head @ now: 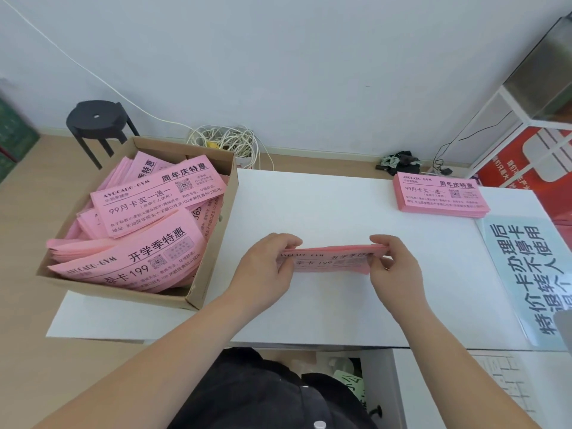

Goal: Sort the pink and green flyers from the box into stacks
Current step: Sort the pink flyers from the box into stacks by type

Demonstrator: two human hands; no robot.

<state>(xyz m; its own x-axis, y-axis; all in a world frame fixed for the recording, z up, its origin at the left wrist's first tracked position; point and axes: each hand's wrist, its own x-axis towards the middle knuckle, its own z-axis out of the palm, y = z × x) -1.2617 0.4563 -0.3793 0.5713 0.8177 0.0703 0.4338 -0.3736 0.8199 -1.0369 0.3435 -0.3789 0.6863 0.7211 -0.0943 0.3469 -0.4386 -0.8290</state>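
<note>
A bundle of pink flyers (331,261) stands on its long edge on the white table (309,209), tilted toward me. My left hand (269,267) grips its left end and my right hand (394,264) grips its right end, fingers curled over the top edge. A cardboard box (213,258) at the left holds several loose pink flyers (154,196) in a jumble. A neat stack of pink flyers (441,195) lies at the far right of the table. No green flyers show on the table.
A pale blue printed sheet (526,274) lies along the table's right edge. A black stool (96,125) and a tangle of white cables (226,140) sit on the floor behind. A white and red rack (532,144) stands at the right.
</note>
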